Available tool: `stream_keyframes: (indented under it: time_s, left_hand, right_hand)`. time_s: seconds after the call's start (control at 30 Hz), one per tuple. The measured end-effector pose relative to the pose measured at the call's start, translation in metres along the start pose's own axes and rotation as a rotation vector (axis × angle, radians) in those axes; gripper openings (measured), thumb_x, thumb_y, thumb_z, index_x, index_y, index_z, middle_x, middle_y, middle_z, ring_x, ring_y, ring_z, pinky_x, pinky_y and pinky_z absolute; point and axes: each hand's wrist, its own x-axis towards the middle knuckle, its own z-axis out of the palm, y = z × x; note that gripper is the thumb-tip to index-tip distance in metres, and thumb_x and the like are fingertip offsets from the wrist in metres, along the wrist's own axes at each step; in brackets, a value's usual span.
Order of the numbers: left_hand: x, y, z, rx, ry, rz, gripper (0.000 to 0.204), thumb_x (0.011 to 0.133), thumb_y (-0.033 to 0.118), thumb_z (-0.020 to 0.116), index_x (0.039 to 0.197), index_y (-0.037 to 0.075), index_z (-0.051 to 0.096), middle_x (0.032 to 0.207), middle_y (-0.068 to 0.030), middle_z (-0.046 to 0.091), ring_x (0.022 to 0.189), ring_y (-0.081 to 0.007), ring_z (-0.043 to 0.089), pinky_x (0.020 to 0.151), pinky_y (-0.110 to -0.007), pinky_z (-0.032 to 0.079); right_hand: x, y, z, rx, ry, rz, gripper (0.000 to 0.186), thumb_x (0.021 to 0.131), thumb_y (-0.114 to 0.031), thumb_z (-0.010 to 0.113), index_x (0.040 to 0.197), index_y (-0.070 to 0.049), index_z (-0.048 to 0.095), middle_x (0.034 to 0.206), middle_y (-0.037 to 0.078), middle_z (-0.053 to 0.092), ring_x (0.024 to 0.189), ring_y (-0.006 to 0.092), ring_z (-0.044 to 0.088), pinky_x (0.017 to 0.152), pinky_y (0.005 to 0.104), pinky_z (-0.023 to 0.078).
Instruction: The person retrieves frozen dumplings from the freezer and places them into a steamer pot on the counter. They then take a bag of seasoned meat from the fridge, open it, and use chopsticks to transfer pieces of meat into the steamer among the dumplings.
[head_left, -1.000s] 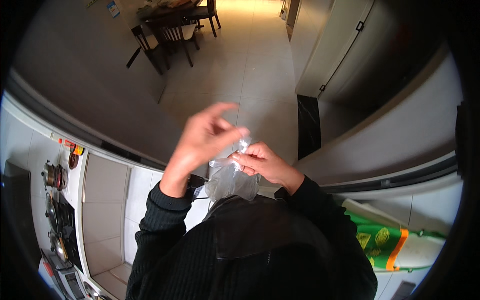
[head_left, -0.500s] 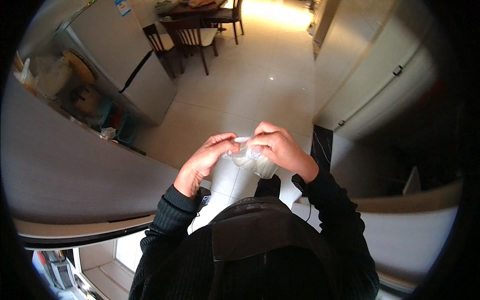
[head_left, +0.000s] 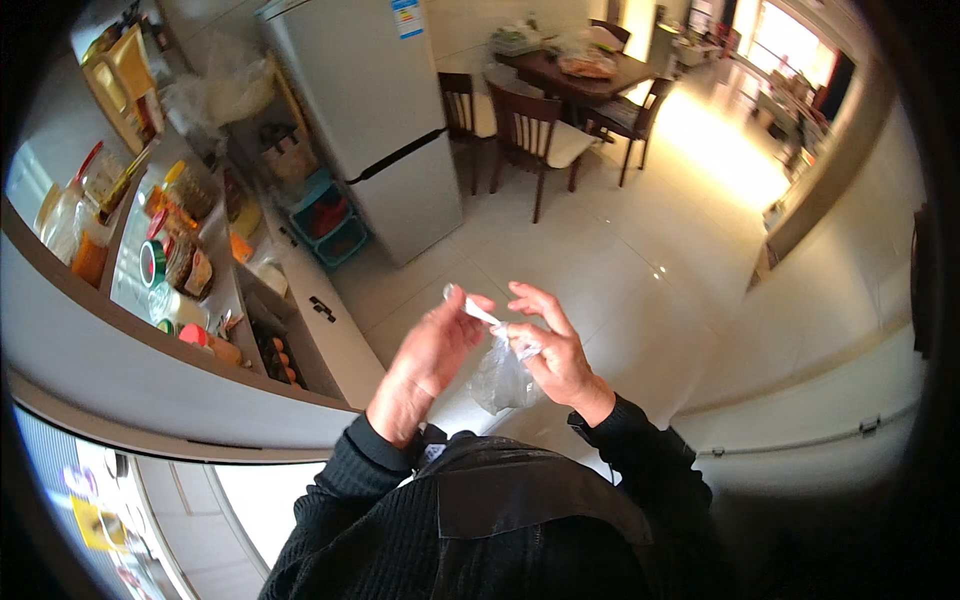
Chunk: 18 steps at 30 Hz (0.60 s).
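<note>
A thin, see-through plastic bag (head_left: 500, 382) hangs in front of my body, its neck twisted tight and something pale inside that I cannot make out. My left hand (head_left: 428, 352) pinches the stretched white end of the bag between thumb and fingers and is slightly blurred. At the twisted neck, my right hand (head_left: 560, 362) grips the plastic with thumb and curled fingers, while its upper fingers stick out. The bag's body dangles below both hands, nearer to the right one.
On the left, shelves hold several jars (head_left: 187, 262), with eggs (head_left: 284, 360) in a lower compartment. Beyond stand blue baskets (head_left: 330, 222), a grey refrigerator (head_left: 375, 110) and a dark dining table (head_left: 575, 80) with chairs (head_left: 535, 130). A pale wall edge (head_left: 830, 195) bounds the right.
My view has swung right, bringing more of the dining area into sight; the shelves on the left show now. The bag's neck is now drawn out between my hands, with its body hanging below.
</note>
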Motion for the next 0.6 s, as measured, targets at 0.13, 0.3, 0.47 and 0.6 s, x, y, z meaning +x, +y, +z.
stream_keyframes:
  time_s: [0.13,0.3,0.47,0.6]
  left_hand:
    - [0.056,0.045,-0.050,-0.196,0.009,0.171,0.034,0.103,0.035,0.043,0.078,0.014,0.054,0.087,-0.0001,0.058,0.079,-0.0117,0.052,0.076,-0.028,0.041]
    - [0.117,0.072,-0.158,-0.316,0.407,0.135,0.034,0.102,0.033,0.044,0.074,0.015,0.051,0.081,0.0008,0.057,0.069,-0.0113,0.047,0.063,-0.028,0.038]
    - [0.167,0.087,-0.185,0.270,0.683,0.300,0.037,0.101,0.036,0.046,0.081,0.010,0.063,0.076,-0.0015,0.056,0.068,-0.0119,0.047,0.063,-0.029,0.039]
    - [0.197,0.133,-0.153,0.914,0.388,0.519,0.030,0.099,0.029,0.052,0.110,0.003,0.063,0.083,-0.0018,0.059,0.082,-0.0129,0.054,0.074,-0.024,0.041]
  right_hand:
    - [0.023,0.053,-0.012,0.316,0.135,0.190,0.019,0.094,-0.014,0.054,0.086,-0.001,0.064,0.126,0.016,0.051,0.112,0.0259,0.055,0.095,0.0383,0.043]
    - [0.033,0.154,-0.018,0.557,0.371,0.592,0.022,0.098,-0.025,0.050,0.105,-0.005,0.057,0.087,0.000,0.051,0.078,0.0092,0.045,0.076,0.0266,0.037]
    - [0.099,0.210,0.011,0.644,0.227,0.788,0.020,0.098,-0.022,0.049,0.098,-0.004,0.060,0.082,-0.001,0.050,0.072,0.0085,0.044,0.071,0.0225,0.036]
    - [0.189,0.223,0.091,0.560,-0.396,0.505,0.020,0.099,-0.019,0.047,0.092,-0.004,0.060,0.094,0.002,0.060,0.076,0.0084,0.047,0.071,0.0244,0.040]
